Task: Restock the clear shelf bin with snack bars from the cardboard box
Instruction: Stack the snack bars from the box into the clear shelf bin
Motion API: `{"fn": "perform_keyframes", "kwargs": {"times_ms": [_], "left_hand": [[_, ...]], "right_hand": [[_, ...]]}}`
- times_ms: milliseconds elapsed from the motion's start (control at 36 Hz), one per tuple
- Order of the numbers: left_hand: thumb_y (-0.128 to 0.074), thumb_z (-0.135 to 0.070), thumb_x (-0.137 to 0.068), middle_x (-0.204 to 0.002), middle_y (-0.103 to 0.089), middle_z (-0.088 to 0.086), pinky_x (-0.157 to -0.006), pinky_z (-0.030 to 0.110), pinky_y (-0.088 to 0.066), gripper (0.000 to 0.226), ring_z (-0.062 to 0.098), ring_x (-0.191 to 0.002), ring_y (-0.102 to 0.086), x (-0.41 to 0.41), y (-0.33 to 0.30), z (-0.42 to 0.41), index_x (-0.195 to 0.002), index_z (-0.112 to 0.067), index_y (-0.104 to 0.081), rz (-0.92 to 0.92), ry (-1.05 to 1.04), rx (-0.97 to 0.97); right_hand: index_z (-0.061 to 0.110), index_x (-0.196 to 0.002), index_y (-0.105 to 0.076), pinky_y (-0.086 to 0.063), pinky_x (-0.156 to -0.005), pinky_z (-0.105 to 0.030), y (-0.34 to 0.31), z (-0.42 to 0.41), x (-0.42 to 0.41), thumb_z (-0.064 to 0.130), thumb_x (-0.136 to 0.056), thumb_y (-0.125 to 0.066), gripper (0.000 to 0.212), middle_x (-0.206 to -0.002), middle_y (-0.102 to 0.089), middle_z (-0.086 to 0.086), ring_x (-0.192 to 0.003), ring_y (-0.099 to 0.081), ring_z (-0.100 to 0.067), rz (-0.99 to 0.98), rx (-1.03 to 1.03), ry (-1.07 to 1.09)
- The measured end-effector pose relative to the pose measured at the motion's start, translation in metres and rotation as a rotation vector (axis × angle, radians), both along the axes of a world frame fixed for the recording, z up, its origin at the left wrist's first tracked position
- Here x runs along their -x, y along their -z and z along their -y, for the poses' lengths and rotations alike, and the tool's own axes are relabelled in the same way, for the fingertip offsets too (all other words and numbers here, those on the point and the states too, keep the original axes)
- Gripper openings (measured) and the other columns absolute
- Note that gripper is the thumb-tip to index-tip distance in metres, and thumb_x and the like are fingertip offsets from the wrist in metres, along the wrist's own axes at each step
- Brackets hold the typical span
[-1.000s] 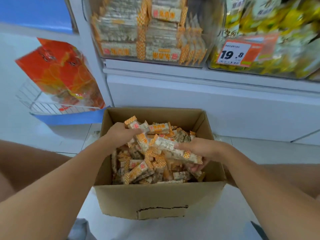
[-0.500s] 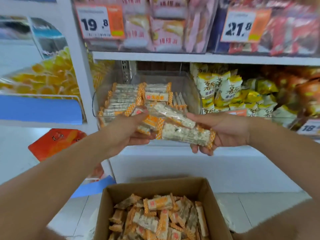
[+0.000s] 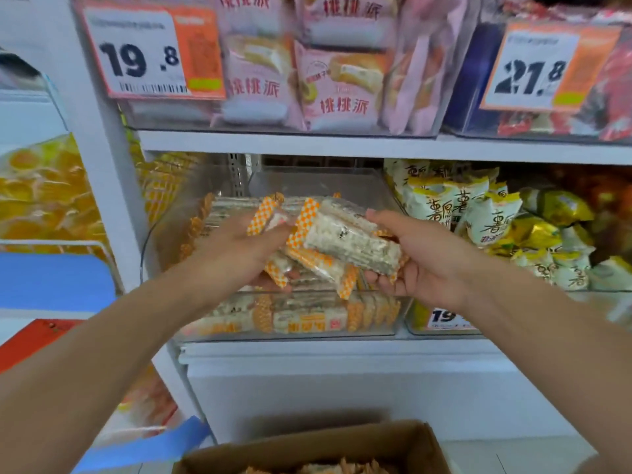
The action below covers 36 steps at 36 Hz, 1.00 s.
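Head view: both hands raised over the clear shelf bin (image 3: 212, 313) on the lower shelf. Left hand (image 3: 236, 251) curled round several snack bars (image 3: 345, 241) (orange-checked wrapper ends poking out past the fingers (image 3: 273, 282)). Right hand (image 3: 420, 261) gripping a bundle of the same bars from below, thumb on top. More bars stacked in rows inside the bin. Cardboard box (image 3: 342, 446) low in view, bars showing at its top. Price tag (image 3: 150, 53) reading 19.8 above.
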State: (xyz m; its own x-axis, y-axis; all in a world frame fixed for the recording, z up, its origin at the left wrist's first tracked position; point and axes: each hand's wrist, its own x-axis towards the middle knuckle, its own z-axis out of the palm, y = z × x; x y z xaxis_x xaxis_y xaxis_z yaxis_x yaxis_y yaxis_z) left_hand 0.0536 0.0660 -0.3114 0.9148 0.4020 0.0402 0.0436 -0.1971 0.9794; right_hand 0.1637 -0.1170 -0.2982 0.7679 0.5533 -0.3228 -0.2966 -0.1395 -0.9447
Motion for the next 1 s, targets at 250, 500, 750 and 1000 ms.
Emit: {"fn": "perform_keyframes", "kwargs": {"times_ms": [250, 500, 750, 1000], "left_hand": [[-0.055, -0.08, -0.059, -0.099, -0.077, 0.004, -0.057, 0.03, -0.058, 0.079, 0.019, -0.08, -0.074, -0.021, 0.009, 0.001, -0.109, -0.02, -0.071, -0.037, 0.08, 0.168], [-0.09, -0.045, -0.061, -0.129, -0.065, 0.005, -0.064, 0.031, -0.061, 0.085, 0.023, -0.103, -0.07, -0.042, 0.012, -0.031, -0.133, -0.012, -0.059, 0.026, -0.192, 0.322], [-0.072, -0.033, -0.088, -0.116, -0.069, 0.005, -0.058, 0.023, -0.058, 0.032, 0.016, -0.087, -0.071, -0.051, 0.019, -0.055, -0.112, -0.011, -0.069, 0.075, -0.234, 0.487], [-0.032, -0.079, -0.088, -0.118, -0.072, 0.005, -0.056, 0.029, -0.058, 0.076, 0.019, -0.087, -0.074, -0.053, 0.014, -0.043, -0.133, -0.024, -0.06, 0.072, -0.135, 0.505]], "right_hand": [[0.008, -0.112, -0.063, -0.055, -0.042, -0.032, 0.018, -0.051, -0.01, 0.04, -0.096, -0.062, 0.036, -0.095, -0.071, -0.019, -0.038, -0.061, -0.022, 0.078, 0.14, 0.227], [0.007, -0.104, -0.066, -0.062, -0.078, -0.049, 0.023, -0.061, -0.026, 0.048, -0.093, -0.064, 0.042, -0.096, -0.073, -0.017, -0.08, -0.072, -0.032, 0.321, 0.151, 0.31], [0.013, -0.084, -0.06, -0.056, -0.094, -0.036, 0.025, -0.041, -0.029, 0.042, -0.083, -0.07, 0.031, -0.086, -0.064, 0.009, -0.099, -0.062, -0.002, 0.353, 0.044, -0.305], [0.009, -0.153, -0.03, -0.06, -0.073, -0.03, 0.022, -0.049, -0.036, 0.012, -0.068, -0.084, 0.1, -0.12, -0.06, -0.004, -0.098, -0.069, -0.027, -0.115, -0.236, -0.037]]}}
